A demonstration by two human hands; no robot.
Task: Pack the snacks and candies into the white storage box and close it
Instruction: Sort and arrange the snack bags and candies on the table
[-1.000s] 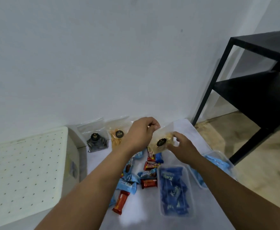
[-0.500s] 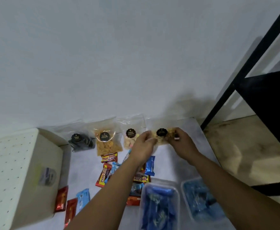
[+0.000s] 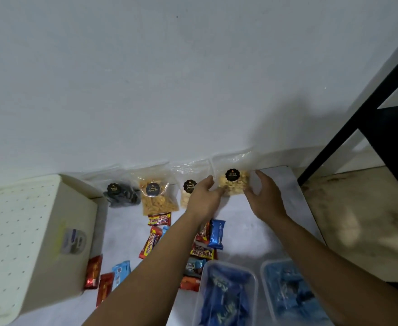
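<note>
Against white wall (image 3: 146, 78), white tabletop (image 3: 240, 231), both grips loose beside snack bag (image 3: 234, 185)

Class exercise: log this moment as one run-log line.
left hand: open, touching clear bag of pale snacks | right hand: open beside it | white perforated-lid storage box: shut

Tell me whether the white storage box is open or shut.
Shut: the white storage box has its perforated lid sitting flat on top, and no snacks are visible inside.
</note>
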